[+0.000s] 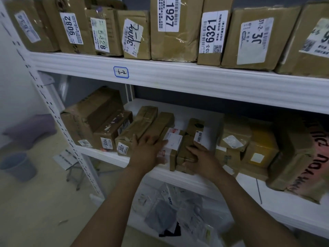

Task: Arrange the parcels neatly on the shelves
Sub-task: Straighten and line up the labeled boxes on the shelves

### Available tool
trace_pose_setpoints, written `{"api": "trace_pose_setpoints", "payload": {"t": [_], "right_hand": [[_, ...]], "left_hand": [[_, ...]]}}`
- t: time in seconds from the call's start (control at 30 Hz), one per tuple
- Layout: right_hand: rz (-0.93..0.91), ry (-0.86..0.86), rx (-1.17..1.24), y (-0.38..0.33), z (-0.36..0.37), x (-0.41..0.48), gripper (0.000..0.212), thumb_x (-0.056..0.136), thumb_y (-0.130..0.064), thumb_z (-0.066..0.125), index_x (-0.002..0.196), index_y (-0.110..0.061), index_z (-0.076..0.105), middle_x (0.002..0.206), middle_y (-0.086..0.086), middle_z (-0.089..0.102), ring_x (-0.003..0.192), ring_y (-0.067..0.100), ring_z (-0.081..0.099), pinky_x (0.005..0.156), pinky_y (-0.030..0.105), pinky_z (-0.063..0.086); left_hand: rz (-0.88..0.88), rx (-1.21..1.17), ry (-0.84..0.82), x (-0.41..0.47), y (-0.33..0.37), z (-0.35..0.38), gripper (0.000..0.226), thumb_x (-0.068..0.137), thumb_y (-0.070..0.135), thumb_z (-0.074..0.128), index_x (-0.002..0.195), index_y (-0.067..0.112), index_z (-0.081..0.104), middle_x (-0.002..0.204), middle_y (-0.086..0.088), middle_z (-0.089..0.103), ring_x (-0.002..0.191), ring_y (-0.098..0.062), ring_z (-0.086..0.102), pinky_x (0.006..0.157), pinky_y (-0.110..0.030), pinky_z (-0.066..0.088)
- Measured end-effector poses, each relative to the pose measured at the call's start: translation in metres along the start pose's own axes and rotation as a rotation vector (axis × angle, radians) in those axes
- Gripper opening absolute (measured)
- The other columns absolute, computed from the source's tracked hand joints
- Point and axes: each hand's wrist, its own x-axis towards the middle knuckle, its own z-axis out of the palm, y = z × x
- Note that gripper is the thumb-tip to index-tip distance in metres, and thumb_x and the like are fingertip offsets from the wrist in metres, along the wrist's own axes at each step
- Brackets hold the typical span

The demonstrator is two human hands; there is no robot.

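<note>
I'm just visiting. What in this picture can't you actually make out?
All in the head view:
- White-labelled parcel: its front is partly covered by the left hand.
- Right hand on the small brown parcel: gripping or only resting, the hand's back hides it.
- Top-right parcel: label cut off by the frame edge.
- Plastic bags below: too blurred to read.

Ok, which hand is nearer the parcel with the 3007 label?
Left. The left hand lies right beside the 3007 parcel, on its right; the right hand grips a small brown parcel farther right, apart from it.
</note>
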Motion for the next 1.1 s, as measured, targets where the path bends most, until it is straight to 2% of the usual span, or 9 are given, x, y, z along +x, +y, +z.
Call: {"api": "trace_pose_setpoints", "payload": {"t": [0.1,0.2,0.27,0.43,0.57,0.7,0.87,0.97,1.1], "right_hand": [[-0.033,0.02,0.001,-0.001,0.004,0.0,0.076,0.079,-0.037,0.076,0.145,-0.021,0.041,0.158,-0.001,0.017,0.143,0.017,0.023,0.111,0.017,0.016],[-0.034,0.035,0.011,-0.003,0.007,-0.003,0.075,0.077,-0.037,0.078,0.143,-0.023,0.044,0.155,-0.004,0.022,0.141,0.014,0.028,0.109,0.016,0.018],[-0.025,0.05,0.017,-0.003,0.008,-0.004,0.074,0.076,-0.036,0.079,0.142,-0.024,0.046,0.155,-0.005,0.023,0.139,0.013,0.029,0.108,0.015,0.017],[0.013,0.075,0.047,-0.007,0.012,-0.01,0.072,0.073,-0.029,0.083,0.137,-0.022,0.051,0.153,-0.003,0.028,0.137,0.011,0.032,0.108,0.011,0.017],[0.047,0.07,0.075,-0.018,0.017,-0.015,0.071,0.074,-0.025,0.082,0.138,-0.019,0.051,0.156,-0.002,0.025,0.14,0.013,0.03,0.116,0.024,0.023],[0.087,0.09,0.097,-0.026,0.025,-0.02,0.068,0.08,-0.018,0.077,0.141,-0.017,0.047,0.159,0.0,0.02,0.144,0.015,0.024,0.115,0.021,0.018],[0.111,0.056,-0.024,-0.038,0.028,-0.026,0.073,0.086,-0.026,0.071,0.148,-0.019,0.034,0.161,0.001,0.01,0.147,0.017,0.016,0.108,0.013,0.01],[0.122,0.027,-0.153,-0.046,0.018,-0.033,0.073,0.088,-0.037,0.066,0.15,-0.021,0.031,0.161,0.002,0.012,0.146,0.019,0.019,0.113,0.023,0.021],[0.174,0.169,-0.316,-0.041,-0.009,-0.051,0.054,0.091,-0.037,0.061,0.141,-0.026,0.046,0.154,0.001,0.034,0.141,0.019,0.031,0.106,0.03,0.036]], "left_hand": [[-0.042,0.071,0.047,-0.004,-0.021,-0.007,0.088,0.064,0.06,0.077,0.142,0.035,0.045,0.151,-0.016,0.034,0.139,-0.047,0.025,0.107,-0.074,0.009],[-0.179,0.13,-0.042,-0.012,-0.047,-0.007,0.098,0.068,0.07,0.068,0.15,0.043,0.02,0.159,-0.019,0.004,0.143,-0.049,0.001,0.109,-0.068,0.0],[-0.176,0.116,-0.085,-0.016,-0.054,-0.007,0.098,0.069,0.072,0.064,0.149,0.045,0.016,0.16,-0.017,0.0,0.143,-0.048,0.003,0.112,-0.065,0.004],[-0.17,0.132,-0.049,-0.018,-0.069,-0.014,0.11,0.049,0.065,0.082,0.144,0.027,0.043,0.147,-0.023,0.036,0.132,-0.053,0.031,0.104,-0.072,0.022],[-0.179,0.099,-0.032,-0.021,-0.093,-0.012,0.115,0.04,0.066,0.085,0.14,0.028,0.042,0.134,-0.031,0.047,0.121,-0.057,0.042,0.088,-0.073,0.037],[-0.17,0.019,-0.051,-0.023,-0.095,-0.013,0.102,0.049,0.064,0.084,0.138,0.023,0.051,0.135,-0.031,0.048,0.125,-0.058,0.037,0.09,-0.072,0.036],[-0.02,0.016,0.004,-0.017,-0.078,-0.019,0.099,0.054,0.067,0.078,0.133,0.02,0.044,0.138,-0.032,0.044,0.124,-0.055,0.042,0.098,-0.071,0.031],[0.126,-0.034,-0.037,-0.005,-0.047,-0.025,0.088,0.071,0.077,0.048,0.142,0.023,0.042,0.148,-0.022,0.036,0.136,-0.046,0.032,0.109,-0.064,0.021],[0.225,-0.112,-0.09,0.007,0.006,-0.031,0.075,0.088,0.064,0.048,0.15,0.027,0.028,0.159,-0.005,0.019,0.144,-0.028,0.017,0.116,-0.048,0.018]]}}
